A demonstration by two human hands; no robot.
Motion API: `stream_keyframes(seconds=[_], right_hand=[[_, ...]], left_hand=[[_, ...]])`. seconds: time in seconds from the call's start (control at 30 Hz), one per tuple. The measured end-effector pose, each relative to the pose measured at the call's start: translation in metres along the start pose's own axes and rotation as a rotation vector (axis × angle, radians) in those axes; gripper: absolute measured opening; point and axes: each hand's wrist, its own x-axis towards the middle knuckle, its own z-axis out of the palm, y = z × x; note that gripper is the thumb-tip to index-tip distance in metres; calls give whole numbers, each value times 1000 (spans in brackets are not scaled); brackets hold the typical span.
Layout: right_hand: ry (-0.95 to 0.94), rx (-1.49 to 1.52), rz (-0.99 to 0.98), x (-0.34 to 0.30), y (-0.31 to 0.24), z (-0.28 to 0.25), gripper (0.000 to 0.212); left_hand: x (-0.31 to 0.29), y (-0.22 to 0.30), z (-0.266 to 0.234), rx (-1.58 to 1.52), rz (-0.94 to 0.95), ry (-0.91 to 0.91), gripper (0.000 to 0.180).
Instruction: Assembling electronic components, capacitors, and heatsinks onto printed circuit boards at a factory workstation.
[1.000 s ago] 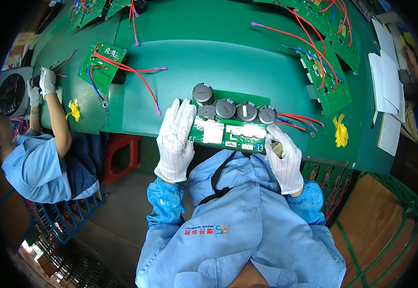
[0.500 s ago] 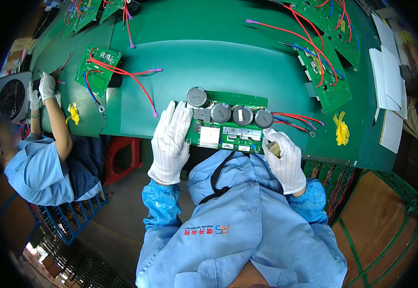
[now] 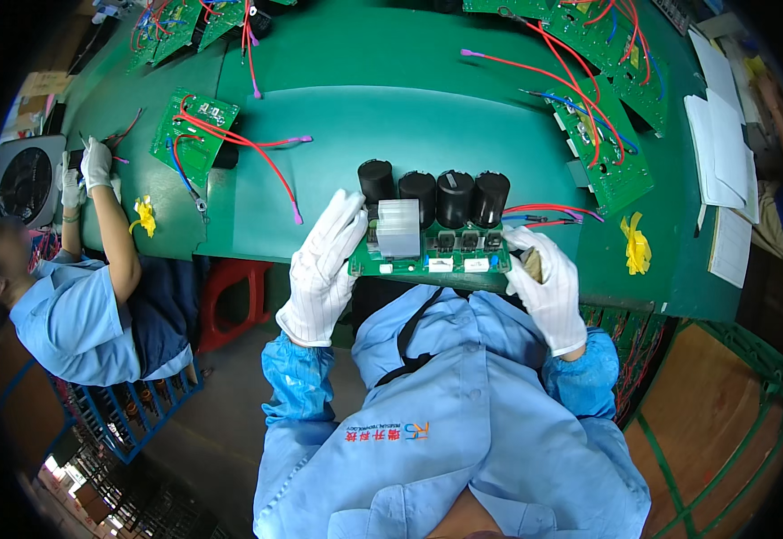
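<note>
Green rectangular printed circuit board (image 3: 432, 256): carries four black cylindrical capacitors (image 3: 434, 192) in a row along its far edge, one pale grey block component (image 3: 398, 228) near its left end, and small white labels along its near edge. Red and blue wires (image 3: 548, 212) leave its right end. The board is held roughly level at the near edge of the green table (image 3: 391, 117)

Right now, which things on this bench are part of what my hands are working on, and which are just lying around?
In hand:
- circuit board with four black capacitors
- left hand, gripping its left end
- right hand, gripping its right end

Lying about:
- wired board at left
- wired board at right
- yellow ties
- papers
- fan
</note>
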Motion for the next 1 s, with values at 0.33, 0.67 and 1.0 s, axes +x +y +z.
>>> stream_keyframes(seconds=[0.33, 0.67, 1.0], right_hand=[[9, 609, 767, 51, -25, -8, 33], [12, 531, 695, 59, -19, 2, 30], [58, 574, 714, 60, -17, 7, 27]], left_hand=[[37, 16, 4, -210, -410, 100, 10], [43, -3, 24, -428, -588, 208, 36], [55, 8, 19, -621, -809, 217, 42]])
